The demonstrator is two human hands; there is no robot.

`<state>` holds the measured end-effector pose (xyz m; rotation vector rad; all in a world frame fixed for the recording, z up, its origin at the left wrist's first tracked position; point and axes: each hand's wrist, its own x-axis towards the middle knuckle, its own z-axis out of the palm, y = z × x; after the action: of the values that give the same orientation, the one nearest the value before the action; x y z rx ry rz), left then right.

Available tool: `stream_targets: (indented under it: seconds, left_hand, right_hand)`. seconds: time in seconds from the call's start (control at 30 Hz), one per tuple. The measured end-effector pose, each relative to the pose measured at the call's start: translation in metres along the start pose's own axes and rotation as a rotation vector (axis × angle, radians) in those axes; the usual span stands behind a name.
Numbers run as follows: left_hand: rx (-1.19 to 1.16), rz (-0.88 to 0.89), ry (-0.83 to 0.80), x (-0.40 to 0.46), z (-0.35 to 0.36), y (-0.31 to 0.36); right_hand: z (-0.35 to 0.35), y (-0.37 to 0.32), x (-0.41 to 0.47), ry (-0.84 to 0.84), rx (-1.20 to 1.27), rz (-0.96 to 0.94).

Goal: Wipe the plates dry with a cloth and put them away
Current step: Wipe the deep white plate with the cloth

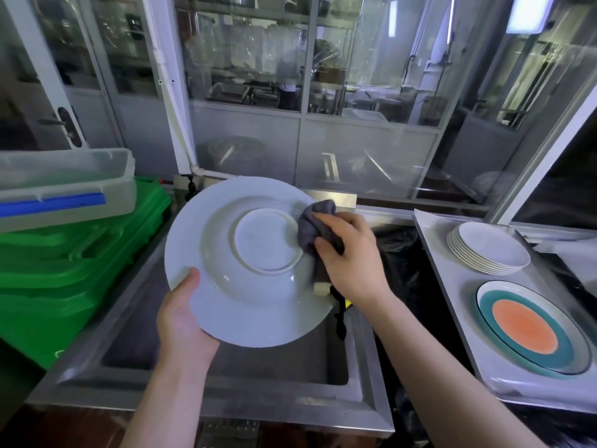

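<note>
**Plate gets a wipe over the sink**

Hands work a large white plate [255, 260] held upturned above a steel sink [206, 360]. The left hand [184, 321] grips the plate's near rim, thumb curled over its underside. The right hand [349, 253] pinches a bunched grey cloth [315, 221] against the plate's far-right edge. Right of that hand, a table [452, 286] carries a stack of white plates [489, 248] and a colourful plate [529, 328]. Left of the hands stand green crates [64, 270].
</note>
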<state>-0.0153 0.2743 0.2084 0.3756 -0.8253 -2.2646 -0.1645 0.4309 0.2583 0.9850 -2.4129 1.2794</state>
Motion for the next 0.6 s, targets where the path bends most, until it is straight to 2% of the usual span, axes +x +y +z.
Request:
stream_targets:
  seconds: [0.13,0.27,0.43,0.6]
  left_hand:
    - [-0.001,0.021,0.041,0.000,-0.004,0.004]
    - [0.045,0.014,0.017,-0.001,-0.009,0.008]
    - [0.121,-0.022,-0.004,-0.007,-0.008,0.008]
    - [0.248,-0.035,0.023,-0.012,0.001,0.008]
  right_hand:
    - [0.005,-0.005,-0.019,-0.105,0.079,-0.064]
    - [0.001,-0.001,-0.002,-0.058,0.110,0.012]
    - [0.004,-0.001,0.037,-0.070,-0.035,0.173]
    - [-0.001,-0.029,0.068,-0.215,-0.134,0.061]
